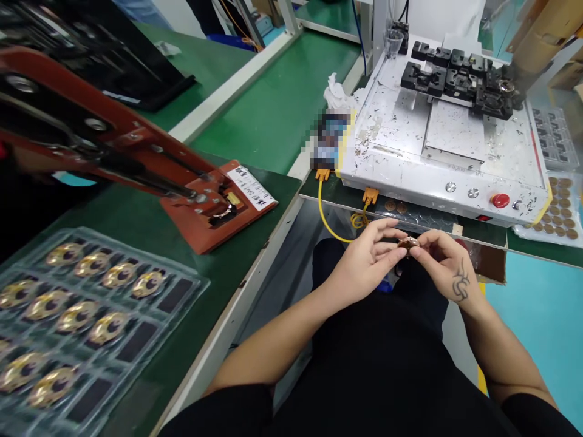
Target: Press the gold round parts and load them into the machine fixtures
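Between the fingertips of both hands is a small shiny gold-coloured metal part (409,243), held in front of my body just below the machine's front edge. My left hand (364,260) pinches its left side with thumb and fingers. On the other side, my right hand (441,262) grips it with thumb and forefinger. The fingers cover much of the part, so its full shape is hidden. Similar rounded gold-coloured parts (109,328) with dark openings lie in a clear plastic tray (191,285) on the green bench at left.
A white machine (387,145) with black fixtures (469,82) and a red button (500,200) stands ahead. At left is a red-brown press (200,227). Yellow cables (320,209) hang from the machine's side. Brown discs (558,209) sit in a sheet at right.
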The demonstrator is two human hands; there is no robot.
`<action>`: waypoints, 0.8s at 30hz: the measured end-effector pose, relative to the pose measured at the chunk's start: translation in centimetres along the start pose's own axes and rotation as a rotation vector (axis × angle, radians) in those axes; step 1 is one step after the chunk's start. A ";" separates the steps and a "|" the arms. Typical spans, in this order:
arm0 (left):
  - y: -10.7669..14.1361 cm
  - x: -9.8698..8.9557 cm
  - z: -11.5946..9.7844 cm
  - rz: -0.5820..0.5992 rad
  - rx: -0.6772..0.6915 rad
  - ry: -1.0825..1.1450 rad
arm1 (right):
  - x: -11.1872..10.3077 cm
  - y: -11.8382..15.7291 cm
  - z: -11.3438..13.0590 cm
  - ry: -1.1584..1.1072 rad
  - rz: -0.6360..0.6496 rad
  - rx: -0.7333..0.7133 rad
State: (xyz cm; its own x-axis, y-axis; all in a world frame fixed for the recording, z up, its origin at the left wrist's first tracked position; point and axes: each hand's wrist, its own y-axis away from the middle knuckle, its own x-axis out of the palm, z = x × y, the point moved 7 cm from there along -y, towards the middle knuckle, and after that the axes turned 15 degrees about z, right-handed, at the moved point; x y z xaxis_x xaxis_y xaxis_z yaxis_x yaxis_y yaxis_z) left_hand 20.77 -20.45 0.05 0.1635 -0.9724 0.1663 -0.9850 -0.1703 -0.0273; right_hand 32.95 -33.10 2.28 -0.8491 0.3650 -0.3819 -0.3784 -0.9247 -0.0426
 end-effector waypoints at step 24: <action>1.7 0.4 -2.0 -0.042 -0.039 -0.076 | 2.3 0.1 0.5 -0.228 -0.028 0.114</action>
State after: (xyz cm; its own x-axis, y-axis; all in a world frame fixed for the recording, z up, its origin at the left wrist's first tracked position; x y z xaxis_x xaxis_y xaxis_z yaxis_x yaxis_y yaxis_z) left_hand 19.00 -20.76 2.07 0.2069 -0.9741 0.0909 -0.9784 -0.2062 0.0167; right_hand 30.81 -32.34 1.86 -0.8941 0.4170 -0.1633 -0.4309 -0.9004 0.0597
